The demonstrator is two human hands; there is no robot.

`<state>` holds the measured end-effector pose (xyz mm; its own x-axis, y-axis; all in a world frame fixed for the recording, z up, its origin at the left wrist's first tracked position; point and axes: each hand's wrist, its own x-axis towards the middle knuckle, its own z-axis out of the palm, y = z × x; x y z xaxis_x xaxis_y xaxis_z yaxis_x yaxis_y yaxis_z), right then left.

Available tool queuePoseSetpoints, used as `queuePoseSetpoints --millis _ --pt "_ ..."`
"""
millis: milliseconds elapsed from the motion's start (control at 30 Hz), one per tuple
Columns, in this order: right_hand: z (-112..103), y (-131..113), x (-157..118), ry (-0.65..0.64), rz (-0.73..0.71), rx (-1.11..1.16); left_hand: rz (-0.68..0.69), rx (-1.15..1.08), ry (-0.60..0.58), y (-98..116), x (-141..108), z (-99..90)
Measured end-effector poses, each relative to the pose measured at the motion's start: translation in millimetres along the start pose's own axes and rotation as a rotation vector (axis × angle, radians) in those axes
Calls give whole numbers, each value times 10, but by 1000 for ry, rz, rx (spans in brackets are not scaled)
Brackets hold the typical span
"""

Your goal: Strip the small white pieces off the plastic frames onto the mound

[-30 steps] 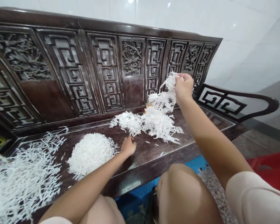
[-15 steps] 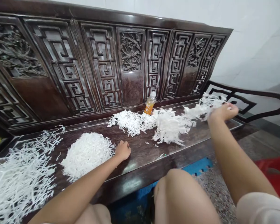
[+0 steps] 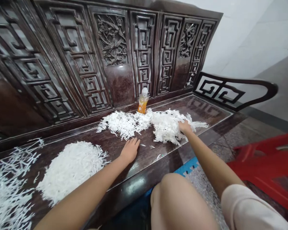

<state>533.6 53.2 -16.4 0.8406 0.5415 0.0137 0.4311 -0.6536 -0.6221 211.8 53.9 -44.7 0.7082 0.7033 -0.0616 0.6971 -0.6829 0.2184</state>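
Observation:
My left hand lies over the dark wooden seat with its fingers stretched forward, holding nothing. Its fingertips are just in front of a loose heap of short white branching plastic-looking pieces. To the right, my right hand has its fingers closed in a second white heap that adjoins the first; its fingertips are partly hidden among the pieces. A rounded mound of finer white pieces sits left of my left hand. Longer white branching strands are spread at the far left.
A bottle with orange liquid stands behind the heaps against the carved bench back. The bench's armrest is at the right end. A red plastic stool stands on the floor at right, and a blue mat lies below the seat.
My right hand has come left from near the armrest, and the white pieces there are now gathered into the right heap. My left hand has moved off the mound's edge, its fingers extended.

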Motion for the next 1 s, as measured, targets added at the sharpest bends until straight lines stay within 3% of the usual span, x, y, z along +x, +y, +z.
queuePoseSetpoints --millis 67,167,267,367,467,567,667,800,1000 --pt "6 -97 -139 130 33 9 40 -51 -7 130 112 70" --pt "-13 -227 -538 481 -159 135 -16 -143 4 280 193 213" --pt "81 -234 -1072 569 -375 236 -89 -290 73 284 177 343" --pt "269 -72 -1499 438 -518 323 -183 -490 133 219 148 404" --pt "422 176 -1663 358 -531 360 -258 -580 174 240 197 384" --pt "488 371 -1617 290 -445 343 -123 -538 173 368 320 343" --pt "527 446 -1519 182 -374 295 -35 -484 76 497 437 350" --pt "591 456 -1448 53 -353 234 -72 -464 34 548 497 416" --pt "632 520 -1423 57 -326 330 -160 -444 40 512 518 435"
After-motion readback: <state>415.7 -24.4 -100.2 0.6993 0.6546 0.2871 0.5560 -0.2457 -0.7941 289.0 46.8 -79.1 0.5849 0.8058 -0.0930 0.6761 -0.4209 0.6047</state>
